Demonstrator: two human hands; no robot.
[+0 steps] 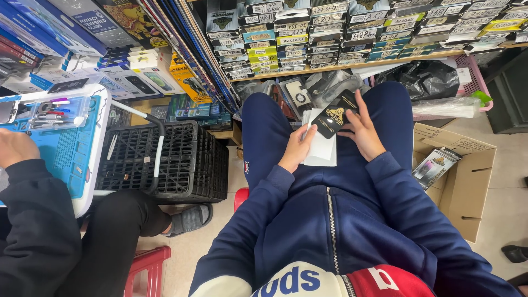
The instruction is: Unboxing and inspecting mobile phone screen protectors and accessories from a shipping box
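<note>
Cardboard box [467, 187] on the floor to the right has a shiny packet [435, 166] sitting in it; a black plastic crate [181, 159] stands to the left. Both hands rest on the lap. Left hand [300, 148] lies on a flat white sleeve [322, 144], thumb pressing the edge of a glossy black card [334, 116]. Right hand [363, 132] pinches that card from the other side, fingers spread along it. A co-worker's hand [16, 147] rests on a blue mat [71, 143].
</note>
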